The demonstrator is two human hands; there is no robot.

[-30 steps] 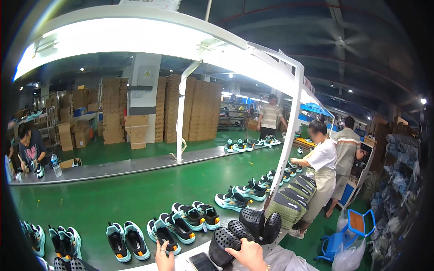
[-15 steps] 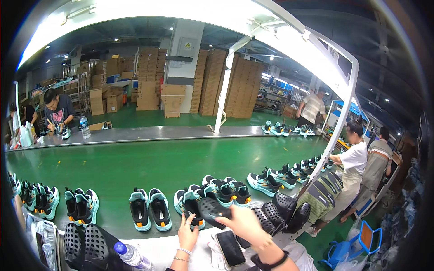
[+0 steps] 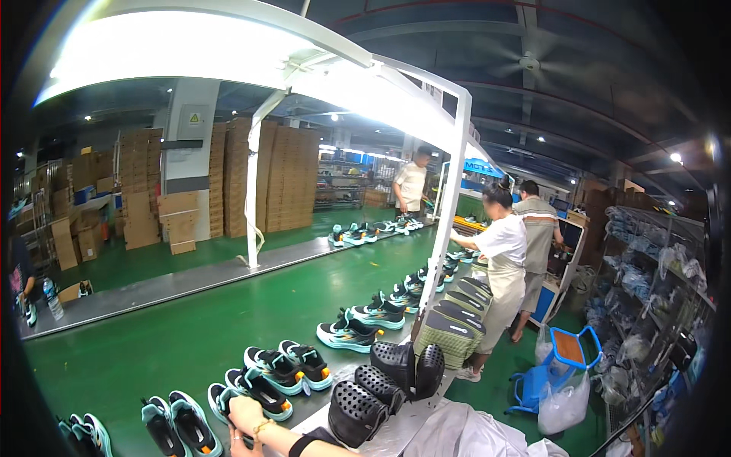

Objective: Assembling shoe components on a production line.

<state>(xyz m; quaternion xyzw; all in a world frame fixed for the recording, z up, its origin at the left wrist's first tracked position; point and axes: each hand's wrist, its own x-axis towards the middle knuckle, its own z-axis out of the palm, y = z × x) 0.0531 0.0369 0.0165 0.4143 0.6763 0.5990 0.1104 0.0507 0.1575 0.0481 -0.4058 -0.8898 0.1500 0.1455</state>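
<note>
At the lower left my right hand (image 3: 247, 416), with a thin gold bracelet and a black wristband, is bent over a black and mint sneaker (image 3: 221, 397) on the green table. Its fingers are closed, and what they grip is hidden. Just below, my left hand (image 3: 242, 446) shows only in part, its fingers closed at the sneaker's heel end. Another black and mint sneaker (image 3: 263, 394) lies close on the right. Black perforated clogs (image 3: 358, 407) stand at the near table edge, right of my hands, with more clogs (image 3: 411, 369) behind them.
Sneaker pairs (image 3: 180, 423) line the green table (image 3: 145, 335). Stacked olive-and-grey insole-shaped pieces (image 3: 455, 320) stand beyond the clogs, beside a co-worker (image 3: 502, 251). A white post (image 3: 449, 190) rises at the table's edge. Pale cloth (image 3: 468, 434) lies nearby; a blue stool (image 3: 544, 381) stands right.
My view has swung to the right. My right hand held a black perforated clog beside the sneaker; now it is down at a sneaker and that clog is no longer visible in it.
</note>
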